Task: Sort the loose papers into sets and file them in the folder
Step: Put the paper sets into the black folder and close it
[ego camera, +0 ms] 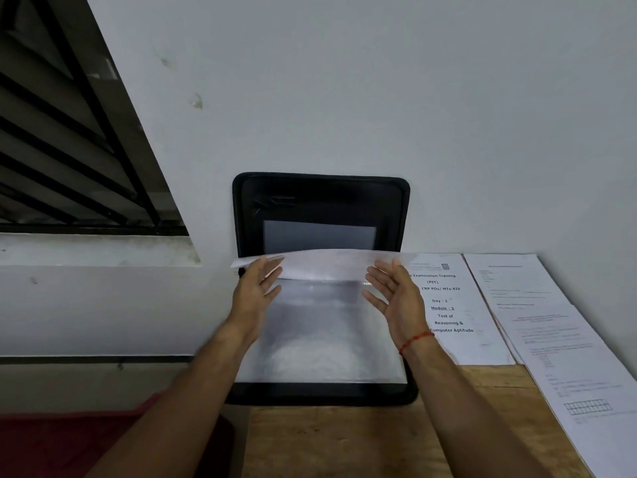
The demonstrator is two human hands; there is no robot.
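Note:
A black folder (320,194) lies open on the wooden table, its upper half leaning against the wall. A clear plastic sleeve (317,336) covers its lower half. A lifted sheet (327,265) arches across the fold line. My left hand (256,289) touches the sheet's left end with straight fingers. My right hand (396,293) touches its right end, fingers straight and spread. A red thread circles my right wrist. Printed papers (451,305) lie right of the folder.
More loose printed sheets (551,326) fan out along the table's right side. The wooden table (344,443) shows in front of the folder. A barred window (69,132) and sill fill the left. A red cloth (69,443) sits at bottom left.

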